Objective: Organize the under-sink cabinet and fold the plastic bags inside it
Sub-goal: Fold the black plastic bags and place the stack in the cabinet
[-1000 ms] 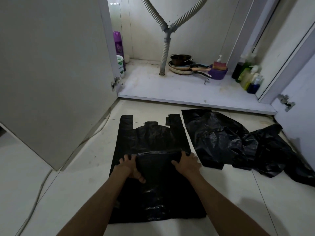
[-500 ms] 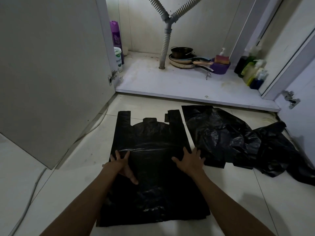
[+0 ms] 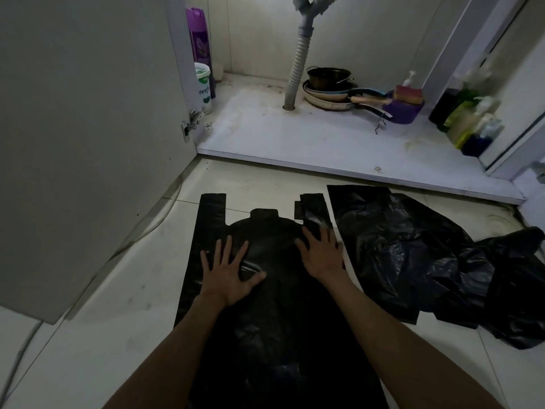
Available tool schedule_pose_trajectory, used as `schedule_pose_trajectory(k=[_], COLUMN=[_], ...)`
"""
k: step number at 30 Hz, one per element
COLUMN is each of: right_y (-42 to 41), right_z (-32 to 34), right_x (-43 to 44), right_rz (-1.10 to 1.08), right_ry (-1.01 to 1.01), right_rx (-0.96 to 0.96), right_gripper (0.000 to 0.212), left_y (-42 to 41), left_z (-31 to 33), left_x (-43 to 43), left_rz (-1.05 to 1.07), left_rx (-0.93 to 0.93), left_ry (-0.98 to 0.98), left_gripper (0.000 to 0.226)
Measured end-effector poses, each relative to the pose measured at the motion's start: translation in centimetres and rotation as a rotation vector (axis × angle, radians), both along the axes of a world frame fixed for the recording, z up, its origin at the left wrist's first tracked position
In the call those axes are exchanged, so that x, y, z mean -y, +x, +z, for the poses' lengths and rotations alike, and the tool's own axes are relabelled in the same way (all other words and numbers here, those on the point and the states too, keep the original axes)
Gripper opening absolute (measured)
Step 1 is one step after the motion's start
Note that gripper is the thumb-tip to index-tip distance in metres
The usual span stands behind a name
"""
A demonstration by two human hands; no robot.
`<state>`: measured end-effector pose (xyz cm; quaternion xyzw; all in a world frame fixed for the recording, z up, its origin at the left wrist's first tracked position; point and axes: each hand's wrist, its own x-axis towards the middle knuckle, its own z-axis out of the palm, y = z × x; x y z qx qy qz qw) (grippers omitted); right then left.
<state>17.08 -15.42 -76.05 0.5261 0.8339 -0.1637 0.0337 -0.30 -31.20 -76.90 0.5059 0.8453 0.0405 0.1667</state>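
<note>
Flat on the pale tiled floor [image 3: 103, 335], a black plastic handled bag [image 3: 265, 320] lies under both open, spread palms: left hand [image 3: 228, 271], right hand [image 3: 323, 253]; crumpled black bags [image 3: 413, 255] lie just right.

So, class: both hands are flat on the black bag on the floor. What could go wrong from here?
1. The slick black bag may slide on the smooth tiles under the left hand and right hand.
2. The crumpled bags lie close beside it and could get caught in the fold.

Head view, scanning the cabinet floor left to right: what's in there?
Purple spray can → white tub → drain hose → stacked pans → purple sponge holder → cleaning bottles.
</note>
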Motion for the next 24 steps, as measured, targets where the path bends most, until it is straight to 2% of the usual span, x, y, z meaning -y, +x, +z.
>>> schedule_pose_trajectory(k=[3,6,12,17,21,24], right_y=[-1.0,-2.2,-3.5,-3.8,-3.6,-3.7], right_z=[0.2,0.3,0.2,0.0,-0.1,-0.1], right_x=[-2.8,-4.9,-6.9,-6.4,-6.4,-4.1], right_rz=[-0.043,-0.093,-0.187,-0.169,-0.083,-0.001], right_ry=[0.036,0.044,0.040,0.208,0.156,0.242], right_rx=[-0.007,-0.005,-0.022,-0.109,-0.157,-0.249], right_gripper=[0.049,0.047,0.061,0.066,0.065,0.065], left_y=[0.5,0.6,0.6,0.5,0.5,0.5], left_z=[-1.1,-1.3,-1.5,-1.5,-1.5,-1.4], left_x=[0.8,0.8,0.8,0.7,0.7,0.8], left_rz=[0.012,0.022,0.030,0.028,0.026,0.025], left_rx=[-0.109,-0.138,-0.146,-0.150,-0.151,-0.156], left_ry=[0.080,0.123,0.128,0.127,0.118,0.106], left_gripper=[0.092,0.090,0.090,0.090,0.091,0.092])
